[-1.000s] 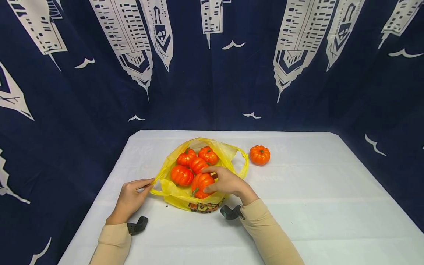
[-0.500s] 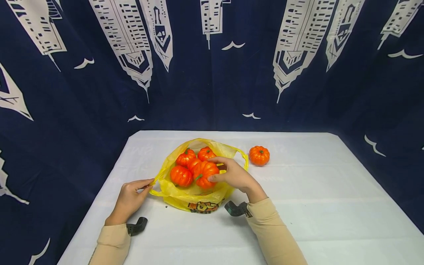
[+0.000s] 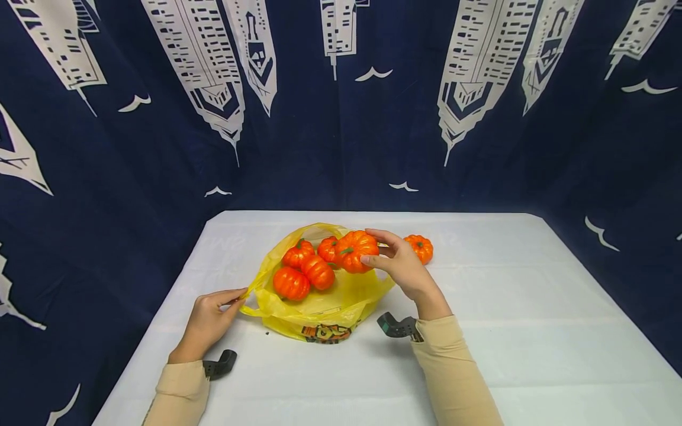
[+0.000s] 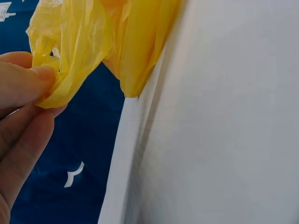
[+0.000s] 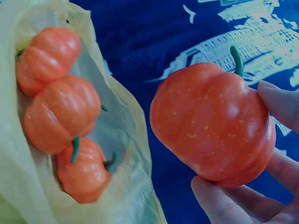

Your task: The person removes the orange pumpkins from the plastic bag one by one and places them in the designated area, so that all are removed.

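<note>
Even light — glints on the pumpkins [image 3: 318, 272], soft shadows across the white table [image 3: 533, 296].

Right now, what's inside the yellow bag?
Four pumpkins show inside the yellow bag. The held pumpkin in the right hand partly covers the back-right one; whatever lies beneath them is hidden.

No readable text, only an illegible black-and-orange print [image 3: 326, 333] on the yellow bag [image 3: 282, 322].

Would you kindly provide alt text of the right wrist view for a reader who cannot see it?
A right hand holds a ribbed, glossy orange pumpkin with a green stem near an open yellow plastic bag. At least three similar orange pumpkins lie inside it; white-printed blue cloth fills the background.
</note>
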### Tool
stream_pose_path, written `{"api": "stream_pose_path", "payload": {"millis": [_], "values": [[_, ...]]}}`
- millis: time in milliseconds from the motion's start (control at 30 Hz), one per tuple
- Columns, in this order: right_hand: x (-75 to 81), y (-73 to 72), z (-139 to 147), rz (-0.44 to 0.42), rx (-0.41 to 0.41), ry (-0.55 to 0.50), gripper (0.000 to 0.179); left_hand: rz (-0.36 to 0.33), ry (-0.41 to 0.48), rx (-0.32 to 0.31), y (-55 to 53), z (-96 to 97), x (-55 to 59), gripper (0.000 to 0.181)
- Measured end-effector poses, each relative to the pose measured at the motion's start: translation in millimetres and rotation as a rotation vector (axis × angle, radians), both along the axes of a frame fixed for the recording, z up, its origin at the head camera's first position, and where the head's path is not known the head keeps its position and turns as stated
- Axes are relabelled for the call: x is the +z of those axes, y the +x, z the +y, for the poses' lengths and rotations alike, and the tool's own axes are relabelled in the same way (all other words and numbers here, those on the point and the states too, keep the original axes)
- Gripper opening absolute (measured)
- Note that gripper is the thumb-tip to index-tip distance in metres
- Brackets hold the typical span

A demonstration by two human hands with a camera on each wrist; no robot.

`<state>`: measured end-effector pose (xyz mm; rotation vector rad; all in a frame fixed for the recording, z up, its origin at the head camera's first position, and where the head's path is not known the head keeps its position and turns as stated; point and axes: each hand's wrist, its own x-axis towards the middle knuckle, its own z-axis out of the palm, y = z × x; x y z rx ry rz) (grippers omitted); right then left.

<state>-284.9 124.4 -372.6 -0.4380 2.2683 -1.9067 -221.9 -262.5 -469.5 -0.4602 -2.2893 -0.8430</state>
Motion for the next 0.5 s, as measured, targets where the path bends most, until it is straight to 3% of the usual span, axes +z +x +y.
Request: {"api": "stream_pose_path", "payload": {"millis": [500], "values": [[6.8,-3.9,36.5,-0.002,-0.194,-0.062,0.063,-0.005,-0.011,-0.003,-0.5,-0.8,-0.4,0.033]]}}
